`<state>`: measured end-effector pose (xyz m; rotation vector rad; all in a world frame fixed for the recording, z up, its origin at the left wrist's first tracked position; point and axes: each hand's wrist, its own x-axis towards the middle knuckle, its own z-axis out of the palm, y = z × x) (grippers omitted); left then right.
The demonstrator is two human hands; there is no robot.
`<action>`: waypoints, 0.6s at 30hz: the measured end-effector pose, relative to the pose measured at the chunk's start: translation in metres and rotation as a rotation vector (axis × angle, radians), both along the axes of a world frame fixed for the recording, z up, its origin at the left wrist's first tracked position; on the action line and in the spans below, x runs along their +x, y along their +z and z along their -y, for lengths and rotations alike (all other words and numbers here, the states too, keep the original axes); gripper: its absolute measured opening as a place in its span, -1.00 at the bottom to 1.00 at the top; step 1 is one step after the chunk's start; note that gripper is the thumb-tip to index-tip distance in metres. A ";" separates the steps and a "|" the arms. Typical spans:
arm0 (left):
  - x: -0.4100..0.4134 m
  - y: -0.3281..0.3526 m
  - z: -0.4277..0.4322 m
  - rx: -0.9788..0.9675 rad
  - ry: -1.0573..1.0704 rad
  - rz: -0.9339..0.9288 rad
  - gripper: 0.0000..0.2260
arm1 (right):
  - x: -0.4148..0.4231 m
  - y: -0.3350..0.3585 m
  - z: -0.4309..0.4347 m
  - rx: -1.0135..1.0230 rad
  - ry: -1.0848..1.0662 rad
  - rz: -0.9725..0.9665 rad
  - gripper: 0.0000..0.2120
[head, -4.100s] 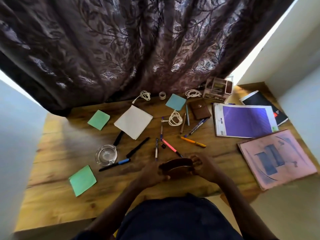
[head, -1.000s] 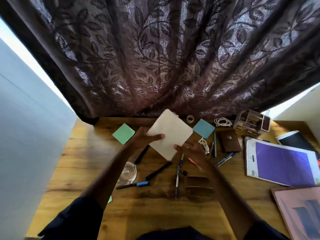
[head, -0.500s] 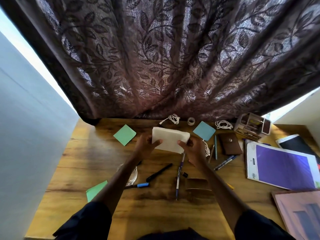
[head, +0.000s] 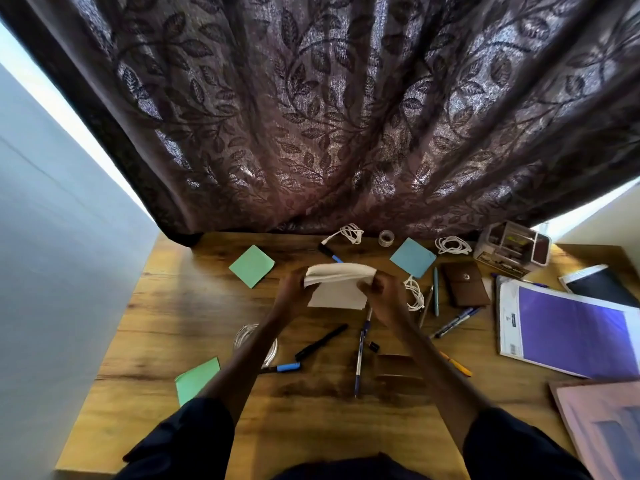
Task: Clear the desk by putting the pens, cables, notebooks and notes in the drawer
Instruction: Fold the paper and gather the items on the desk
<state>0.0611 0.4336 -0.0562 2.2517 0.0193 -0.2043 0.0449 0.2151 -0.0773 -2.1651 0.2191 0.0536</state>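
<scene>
Both hands up over the desk [head: 173, 341]: left hand [head: 292, 289] and right hand [head: 382, 289] each grip an end of the white paper pad [head: 337, 282], pages fanning open.

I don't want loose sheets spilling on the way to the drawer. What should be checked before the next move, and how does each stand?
1. The left hand grips the white pad's left edge: ok.
2. The right hand grips its right edge: ok.
3. Sheets squared together: not ok, they fan apart.
4. Drawer open: cannot tell, not in view.
5. The white cable clear of the right hand: cannot tell.
</scene>
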 end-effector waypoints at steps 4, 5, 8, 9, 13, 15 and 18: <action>0.006 0.008 -0.002 -0.044 0.019 -0.107 -0.69 | 0.002 0.013 0.010 0.214 0.080 -0.097 -0.70; 0.007 0.010 -0.004 -0.038 -0.028 -0.131 -0.68 | 0.001 0.017 0.014 0.262 0.084 -0.111 -0.70; 0.008 0.018 -0.007 -0.036 -0.151 -0.162 -0.68 | -0.001 0.027 0.026 0.283 0.030 -0.112 -0.71; 0.007 0.020 -0.007 -0.041 -0.172 -0.169 -0.68 | -0.002 0.029 0.029 0.260 0.017 -0.104 -0.70; 0.000 0.030 -0.002 -0.068 -0.229 -0.184 -0.69 | -0.010 0.038 0.040 0.216 0.012 -0.076 -0.71; -0.005 0.035 0.001 -0.091 -0.233 -0.190 -0.70 | -0.016 0.042 0.045 0.218 0.005 -0.065 -0.73; -0.012 0.041 0.004 -0.133 -0.229 -0.242 -0.70 | -0.025 0.049 0.052 0.219 -0.044 -0.046 -0.77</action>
